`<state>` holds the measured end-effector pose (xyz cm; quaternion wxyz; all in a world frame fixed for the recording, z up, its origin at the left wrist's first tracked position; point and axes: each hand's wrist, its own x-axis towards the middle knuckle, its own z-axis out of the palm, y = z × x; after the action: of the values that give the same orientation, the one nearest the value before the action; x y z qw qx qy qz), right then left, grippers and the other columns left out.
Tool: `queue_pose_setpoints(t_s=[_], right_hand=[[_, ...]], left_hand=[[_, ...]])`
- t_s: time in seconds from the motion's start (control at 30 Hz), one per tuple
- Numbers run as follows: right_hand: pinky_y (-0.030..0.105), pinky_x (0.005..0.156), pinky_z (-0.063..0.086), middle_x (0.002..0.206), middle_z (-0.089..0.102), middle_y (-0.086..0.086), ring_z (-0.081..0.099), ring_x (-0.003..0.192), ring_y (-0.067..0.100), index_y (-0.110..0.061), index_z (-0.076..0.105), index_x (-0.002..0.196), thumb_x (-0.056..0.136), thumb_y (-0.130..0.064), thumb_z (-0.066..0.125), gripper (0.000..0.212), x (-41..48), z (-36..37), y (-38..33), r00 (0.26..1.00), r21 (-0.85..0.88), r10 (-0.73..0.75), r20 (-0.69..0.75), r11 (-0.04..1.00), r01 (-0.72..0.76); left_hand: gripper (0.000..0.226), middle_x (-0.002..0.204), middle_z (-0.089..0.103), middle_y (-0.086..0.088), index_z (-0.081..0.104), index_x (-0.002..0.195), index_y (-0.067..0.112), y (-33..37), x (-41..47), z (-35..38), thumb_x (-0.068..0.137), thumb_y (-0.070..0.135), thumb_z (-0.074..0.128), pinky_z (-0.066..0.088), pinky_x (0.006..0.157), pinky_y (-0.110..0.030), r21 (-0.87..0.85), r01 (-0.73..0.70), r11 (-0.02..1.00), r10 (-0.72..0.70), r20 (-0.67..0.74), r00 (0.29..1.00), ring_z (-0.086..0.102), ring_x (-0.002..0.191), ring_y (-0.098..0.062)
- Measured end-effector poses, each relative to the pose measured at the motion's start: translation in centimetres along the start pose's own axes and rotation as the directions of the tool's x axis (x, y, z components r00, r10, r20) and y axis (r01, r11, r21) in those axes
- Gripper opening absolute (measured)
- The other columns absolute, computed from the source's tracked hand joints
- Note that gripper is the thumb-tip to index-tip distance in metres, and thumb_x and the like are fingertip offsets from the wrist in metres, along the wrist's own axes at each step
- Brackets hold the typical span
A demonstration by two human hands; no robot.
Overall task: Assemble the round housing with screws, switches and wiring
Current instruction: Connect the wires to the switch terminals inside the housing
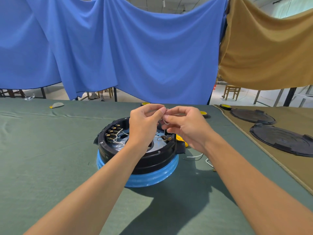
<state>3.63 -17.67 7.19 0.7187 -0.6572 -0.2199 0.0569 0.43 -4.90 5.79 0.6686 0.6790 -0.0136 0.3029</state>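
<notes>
Green tablecloth [50, 150] | round housing [152, 160] beneath | left hand [144, 124], right hand [186, 128] pinching white wire [165, 122]

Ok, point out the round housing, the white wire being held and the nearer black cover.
round housing [152, 160], head view, black front wall.
white wire [166, 123], head view, hanging loop.
nearer black cover [284, 141], head view, ribbed top face.

Single head-worn view, forward and down, close over table [50, 150].
</notes>
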Motion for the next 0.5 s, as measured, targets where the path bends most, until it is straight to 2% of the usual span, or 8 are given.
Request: queue_pose_setpoints(t_s=[0.1, 0.23, 0.33, 0.43, 0.5], right_hand=[[0.022, 0.056, 0.052, 0.077, 0.070, 0.012, 0.064, 0.062, 0.015, 0.004, 0.068, 0.097, 0.087, 0.003, 0.065, 0.010, 0.4, 0.5, -0.4, 0.997, 0.009, 0.039, 0.073, 0.999, -0.039], [0.022, 0.058, 0.051, 0.076, 0.069, 0.006, 0.060, 0.059, 0.009, -0.002, 0.072, 0.097, 0.089, -0.002, 0.065, 0.011, 0.9, 1.2, -0.6, 0.990, -0.057, 0.060, 0.131, 0.997, -0.053], [0.022, 0.054, 0.048, 0.076, 0.069, 0.007, 0.058, 0.057, 0.008, -0.004, 0.073, 0.092, 0.088, -0.005, 0.066, 0.008, 1.4, 2.4, -0.5, 0.989, -0.115, 0.070, 0.132, 0.992, -0.055], [0.021, 0.051, 0.046, 0.070, 0.068, 0.004, 0.054, 0.054, 0.008, -0.004, 0.072, 0.088, 0.087, -0.007, 0.069, 0.004, 1.8, 3.6, -0.4, 0.987, -0.218, 0.099, 0.128, 0.974, -0.070], [0.020, 0.050, 0.046, 0.066, 0.067, 0.000, 0.052, 0.052, 0.006, -0.005, 0.072, 0.088, 0.087, -0.008, 0.069, 0.004, 2.0, 4.4, -0.2, 0.986, -0.342, 0.094, 0.140, 0.939, -0.041]], left_hand=[[0.005, 0.085, 0.077, -0.003, 0.074, 0.091, 0.018, 0.2, 0.4, -1.1, 0.088, 0.016, 0.070, 0.059, 0.081, -0.041, 0.035, 0.007, 0.999, -0.008, 0.018, 1.000, 0.073, 0.081, -0.020], [0.006, 0.085, 0.076, 0.007, 0.075, 0.092, 0.022, 0.6, 1.3, -3.0, 0.089, 0.022, 0.070, 0.058, 0.083, -0.030, 0.231, -0.077, 0.970, 0.059, 0.084, 0.995, 0.071, 0.081, -0.004], [0.010, 0.086, 0.075, 0.010, 0.076, 0.094, 0.022, 0.9, 1.9, -4.8, 0.091, 0.026, 0.067, 0.055, 0.083, -0.025, 0.296, -0.133, 0.946, 0.103, 0.114, 0.988, 0.070, 0.083, 0.000], [0.014, 0.079, 0.073, 0.021, 0.071, 0.083, 0.036, 0.4, 2.4, -7.7, 0.093, 0.030, 0.063, 0.051, 0.078, -0.020, 0.346, -0.155, 0.925, 0.171, -0.014, 0.985, 0.068, 0.081, 0.006], [0.020, 0.074, 0.070, 0.024, 0.068, 0.075, 0.038, -0.4, 2.7, -9.8, 0.092, 0.028, 0.062, 0.051, 0.078, -0.025, 0.377, -0.096, 0.921, 0.156, -0.132, 0.979, 0.067, 0.078, 0.008]])
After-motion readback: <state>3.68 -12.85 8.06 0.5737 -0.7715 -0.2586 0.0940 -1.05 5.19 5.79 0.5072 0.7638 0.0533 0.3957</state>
